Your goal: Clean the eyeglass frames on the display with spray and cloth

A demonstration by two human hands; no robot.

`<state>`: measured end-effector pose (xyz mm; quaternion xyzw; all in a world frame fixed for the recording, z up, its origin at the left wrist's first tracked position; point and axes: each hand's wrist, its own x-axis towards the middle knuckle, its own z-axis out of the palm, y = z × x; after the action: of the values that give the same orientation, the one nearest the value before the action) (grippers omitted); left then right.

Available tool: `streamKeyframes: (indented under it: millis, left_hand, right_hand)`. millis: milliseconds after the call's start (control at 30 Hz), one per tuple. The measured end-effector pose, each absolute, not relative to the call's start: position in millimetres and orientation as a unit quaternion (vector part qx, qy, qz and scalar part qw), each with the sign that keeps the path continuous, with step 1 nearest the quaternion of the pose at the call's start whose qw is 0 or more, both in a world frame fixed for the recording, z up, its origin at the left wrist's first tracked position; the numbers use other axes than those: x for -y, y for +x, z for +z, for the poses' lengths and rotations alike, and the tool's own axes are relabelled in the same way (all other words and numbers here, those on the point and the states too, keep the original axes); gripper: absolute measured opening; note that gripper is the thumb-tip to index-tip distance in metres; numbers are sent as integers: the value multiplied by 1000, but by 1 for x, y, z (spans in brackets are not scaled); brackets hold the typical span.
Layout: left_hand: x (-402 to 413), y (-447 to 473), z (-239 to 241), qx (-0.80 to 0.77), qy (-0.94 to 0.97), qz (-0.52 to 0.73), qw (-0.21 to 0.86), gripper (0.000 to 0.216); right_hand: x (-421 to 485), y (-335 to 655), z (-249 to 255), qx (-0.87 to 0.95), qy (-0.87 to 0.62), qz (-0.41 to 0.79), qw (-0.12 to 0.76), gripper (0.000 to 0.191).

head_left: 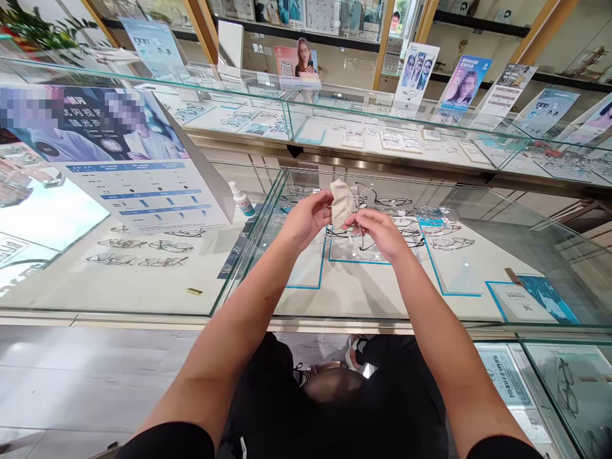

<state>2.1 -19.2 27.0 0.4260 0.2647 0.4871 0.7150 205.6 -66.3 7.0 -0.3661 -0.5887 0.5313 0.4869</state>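
Over the glass display counter [373, 299], my left hand [308, 220] pinches a crumpled beige cleaning cloth [342, 204] between thumb and fingers. My right hand [378, 231] is closed at the cloth's lower right edge, its fingertips around a thin dark-framed pair of eyeglasses [362, 241]. The cloth and my fingers hide most of that pair, and its outline blends with the frames under the glass. Several more eyeglasses [452, 243] lie inside the case below and beyond my hands.
A white spray bottle [242, 199] stands left of my hands, beside a large printed display card [148, 172]. Several eyeglasses [115, 258] lie in the left case. Further back runs a higher glass case [287, 115] bearing upright leaflets [415, 73]. A stool [333, 384] is under me.
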Motion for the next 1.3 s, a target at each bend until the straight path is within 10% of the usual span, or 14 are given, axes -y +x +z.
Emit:
streamKeyframes:
  millis: [467, 1300]
  left_hand:
    - [29, 14, 18, -289, 483, 490, 666, 61]
    - [35, 15, 22, -171, 521, 401, 733, 40]
  right_hand:
    - [70, 197, 7, 624, -366, 521, 453, 31]
    - [70, 196, 4, 596, -345, 564, 455, 34]
